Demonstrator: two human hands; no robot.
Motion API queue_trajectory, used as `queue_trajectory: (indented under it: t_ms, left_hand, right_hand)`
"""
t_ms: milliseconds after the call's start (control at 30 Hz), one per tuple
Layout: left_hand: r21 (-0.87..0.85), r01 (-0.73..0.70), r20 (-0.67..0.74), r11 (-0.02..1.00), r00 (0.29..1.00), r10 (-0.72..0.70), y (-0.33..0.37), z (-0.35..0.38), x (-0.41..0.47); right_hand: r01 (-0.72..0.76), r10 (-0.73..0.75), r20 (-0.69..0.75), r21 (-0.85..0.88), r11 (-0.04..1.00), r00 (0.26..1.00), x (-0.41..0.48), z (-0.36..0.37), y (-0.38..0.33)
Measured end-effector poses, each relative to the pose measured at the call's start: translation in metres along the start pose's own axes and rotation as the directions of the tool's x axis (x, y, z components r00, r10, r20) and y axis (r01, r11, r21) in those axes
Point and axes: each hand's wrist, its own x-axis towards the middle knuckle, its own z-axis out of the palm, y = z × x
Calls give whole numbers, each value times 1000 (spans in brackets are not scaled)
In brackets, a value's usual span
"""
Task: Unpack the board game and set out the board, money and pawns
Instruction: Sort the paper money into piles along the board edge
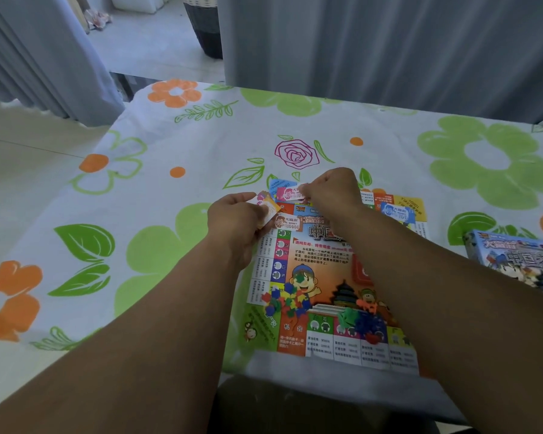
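The colourful paper game board (323, 277) lies flat on the table in front of me. My left hand (235, 220) grips a small stack of play money notes (267, 208) at the board's far left corner. My right hand (333, 187) pinches a pink money note (287, 193) at the board's far edge, over a blue note (281, 183). An orange note (287, 221) and a blue note (397, 212) lie on the board. Piles of small coloured plastic pieces (287, 300) and pawns (359, 317) sit on the board's near part.
The blue game box (514, 261) lies at the right edge of the view. A floral tablecloth (157, 183) covers the table, whose far edge meets grey curtains (389, 48). A dark seat (311, 408) is below the near edge.
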Motion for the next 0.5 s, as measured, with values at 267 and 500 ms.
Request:
queue_trajectory:
  t_ms: [267, 500]
  left_hand:
    - [44, -13, 15, 999, 1000, 13, -1, 12, -5]
    - [73, -50, 64, 996, 997, 46, -4, 28, -15]
  right_hand:
    - [49, -49, 12, 12, 999, 999, -3, -33, -2]
    - [71, -107, 370, 110, 991, 923, -32, -56, -7]
